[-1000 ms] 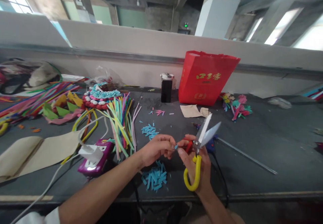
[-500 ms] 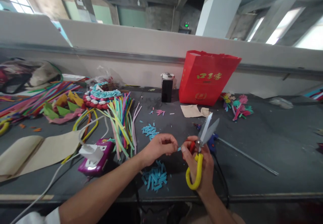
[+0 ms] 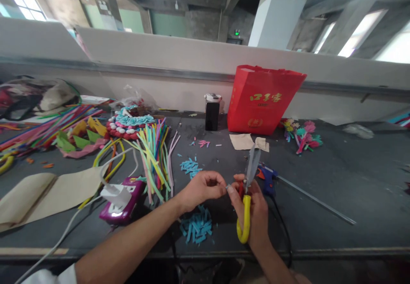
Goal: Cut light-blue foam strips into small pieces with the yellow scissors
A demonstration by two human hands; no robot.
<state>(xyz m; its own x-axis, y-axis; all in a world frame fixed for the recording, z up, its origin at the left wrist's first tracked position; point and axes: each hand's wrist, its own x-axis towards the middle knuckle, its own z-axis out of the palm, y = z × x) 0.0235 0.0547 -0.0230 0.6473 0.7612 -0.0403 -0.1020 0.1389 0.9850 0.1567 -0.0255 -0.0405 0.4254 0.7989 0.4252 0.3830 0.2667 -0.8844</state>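
My left hand (image 3: 208, 186) is closed in a pinch at the middle of the table, its fingertips at one end of a small blue piece (image 3: 228, 186). My right hand (image 3: 254, 209) is wrapped round scissors (image 3: 246, 207) with yellow and red handles, their blades pointing up and away. Its thumb and finger meet the other end of the blue piece, most of which the fingertips hide. Below my left hand lies a pile of cut blue strips (image 3: 197, 225). A smaller heap of short blue pieces (image 3: 189, 166) lies just beyond that hand.
Right of the scissors lies a blue glue gun (image 3: 269, 179) with a long clear glue stick (image 3: 317, 199). A purple power strip (image 3: 123, 203) and bundled pipe cleaners (image 3: 153, 156) are at left. Behind stand a bottle (image 3: 212, 113) and a red bag (image 3: 262, 100).
The scissors have turned in my right hand, and their blades look closer together. My right fingertips have moved left to the blue piece, now touching or nearly touching my left fingertips.
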